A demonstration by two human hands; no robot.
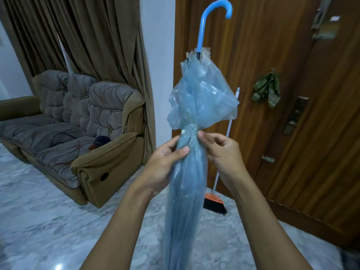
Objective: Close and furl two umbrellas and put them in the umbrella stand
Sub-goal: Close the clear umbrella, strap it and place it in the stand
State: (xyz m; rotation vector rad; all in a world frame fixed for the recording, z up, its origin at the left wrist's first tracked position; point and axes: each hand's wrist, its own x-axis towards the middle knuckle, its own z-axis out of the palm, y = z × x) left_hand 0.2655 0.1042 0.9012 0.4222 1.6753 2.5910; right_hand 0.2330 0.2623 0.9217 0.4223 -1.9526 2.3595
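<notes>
1. In the middle of the scene, in front of the wooden door (253, 55), the blue umbrella (187, 191) was held upright, its long axis almost vertical, with the hooked handle (206, 22) pointing up and the tip end going down out of view.
2. The left hand (163, 164) grasped the furled canopy from the left side, with the thumb pressed across the folds.
3. The right hand (220, 151) pinched the canopy from the right at the same height, just beside the white snap button (183, 131).
4. Above the hands the plastic canopy was loose and puffed out; below them it was gathered into a narrow roll.
5. I judge the canopy to be thin, soft and slippery plastic, light in weight, while the shaft inside is stiff. A good place to hold is around the gathered middle, or the handle.
6. No umbrella stand was visible. A broom (216, 201) leaned against the door, far behind the umbrella.
</notes>
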